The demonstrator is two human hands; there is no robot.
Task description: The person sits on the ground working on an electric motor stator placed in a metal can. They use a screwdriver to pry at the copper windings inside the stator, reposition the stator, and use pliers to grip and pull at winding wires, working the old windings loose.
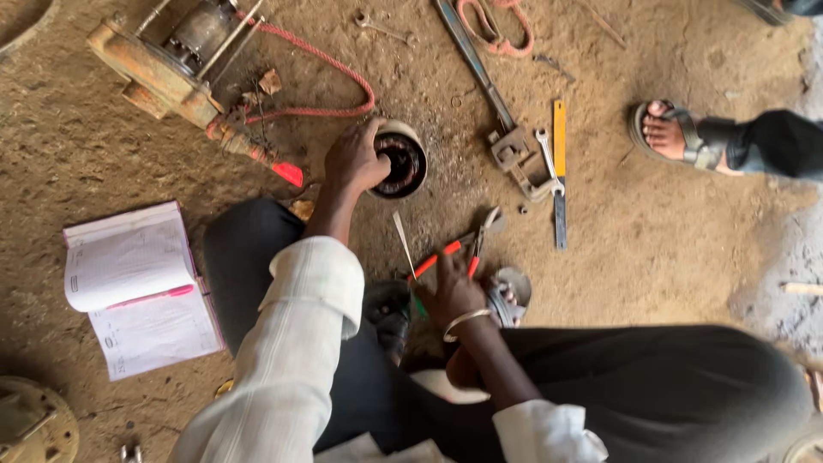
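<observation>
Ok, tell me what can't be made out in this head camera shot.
- Round motor part: its near-left rim is covered by the left hand.
- Right hand: whether its fingers grip the red-handled pliers or only rest on them is unclear.
- Open notebook: writing too small.
- Other person's sandalled foot: the leg is cut off by the right edge.

The floor (686, 249) is bare packed earth, brown and gritty, scuffed all over and scattered with small stones and dark crumbs. Toward the right edge it turns paler and greyer — a rougher, stonier strip (793, 249) running down that side. The light is soft and even daylight (no hard shadows anywhere), so the ground reads flat, with only faint darkening close under whatever lies on it. No wall, window or furniture shows — the view looks straight down at the dirt.
</observation>
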